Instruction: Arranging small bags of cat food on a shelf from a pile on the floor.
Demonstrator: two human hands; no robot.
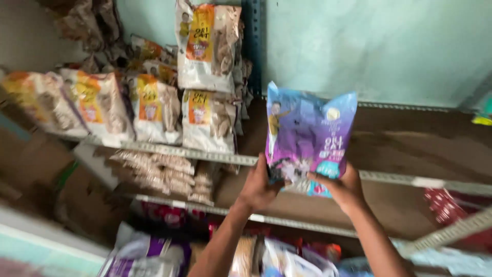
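A purple and blue bag (pixel 307 134) is held upright in front of the metal shelf (pixel 389 177). My left hand (pixel 258 188) grips its lower left corner. My right hand (pixel 342 189) grips its lower right corner. Both forearms rise from the bottom of the view. The bag hovers just at the shelf's front edge, to the right of a row of white and orange bags (pixel 154 109).
White and orange bags stand in rows on the shelf's left part, with another stack (pixel 209 45) above. A lower shelf (pixel 169 174) holds clear packets. More purple bags (pixel 148 255) lie below. The shelf's right part (pixel 420 143) is bare brown board. A pale green wall is behind.
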